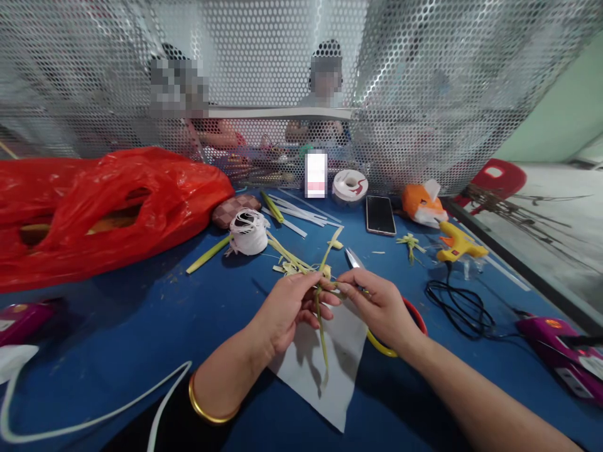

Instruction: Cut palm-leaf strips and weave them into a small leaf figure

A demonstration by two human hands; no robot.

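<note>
My left hand [288, 309] is closed around thin green leaf strips [323, 339], which cross at its fingertips. One strip points up and away, while another hangs down over a white sheet of paper [342, 392]. With thumb and forefinger, my right hand [380, 306] pinches a strip end just to the right of the crossing. Scissors [354, 258] lie partly under my right hand and forearm, blade tip showing beyond the knuckles and red-and-yellow handles below. Pale leaf scraps [289, 262] lie just behind my left hand. A small knotted leaf piece [411, 243] rests farther right.
A yellow glue gun [459, 245] with a black cord lies right, near a purple power strip [558, 351]. A phone [381, 215], tape roll [350, 186] and tissue pack [424, 204] stand behind. Left are white string [249, 235] and a red plastic bag [155, 188]. Perforated metal rises behind.
</note>
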